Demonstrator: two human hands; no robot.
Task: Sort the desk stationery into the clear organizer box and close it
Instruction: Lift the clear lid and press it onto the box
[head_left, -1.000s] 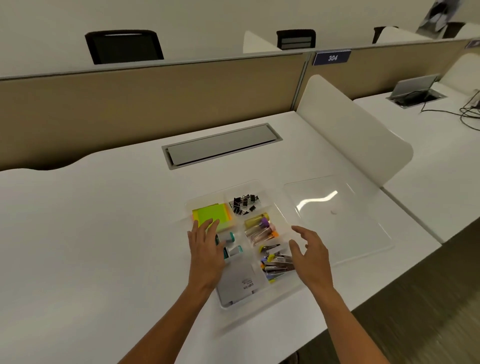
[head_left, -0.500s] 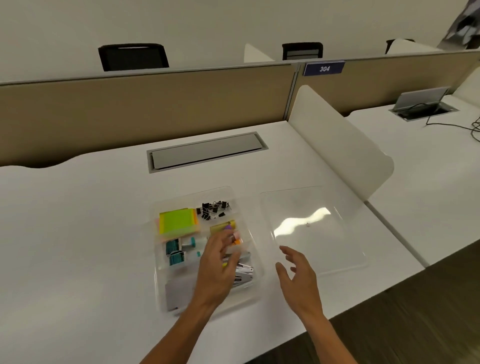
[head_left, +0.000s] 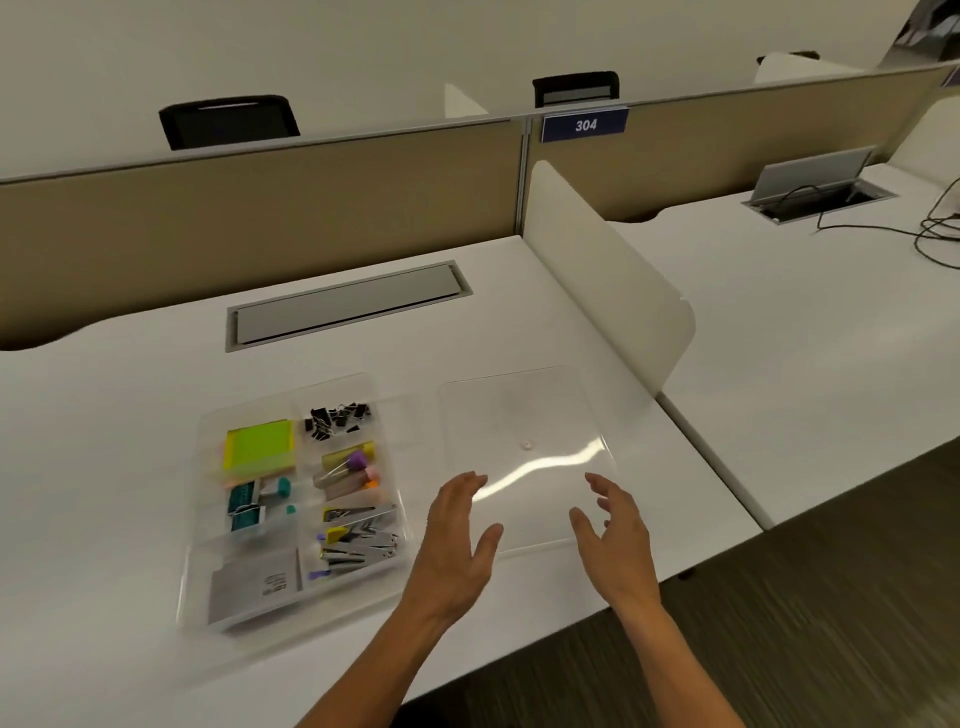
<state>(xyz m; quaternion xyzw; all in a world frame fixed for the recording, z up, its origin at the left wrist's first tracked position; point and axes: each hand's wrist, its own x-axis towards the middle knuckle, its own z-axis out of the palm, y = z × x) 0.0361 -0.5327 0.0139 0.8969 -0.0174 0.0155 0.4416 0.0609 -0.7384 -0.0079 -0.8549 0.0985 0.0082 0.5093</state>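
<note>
Head view, blue sign (head_left: 585, 124) reading "304"

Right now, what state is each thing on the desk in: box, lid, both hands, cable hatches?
Organizer box: open, compartments filled.
Clear lid: off, flat on the desk beside the box.
Left hand: open, empty, at the lid's near left edge.
Right hand: open, empty, at the lid's near right edge.
Near cable hatch: shut.
Far cable hatch: flap raised, cables running out.
</note>
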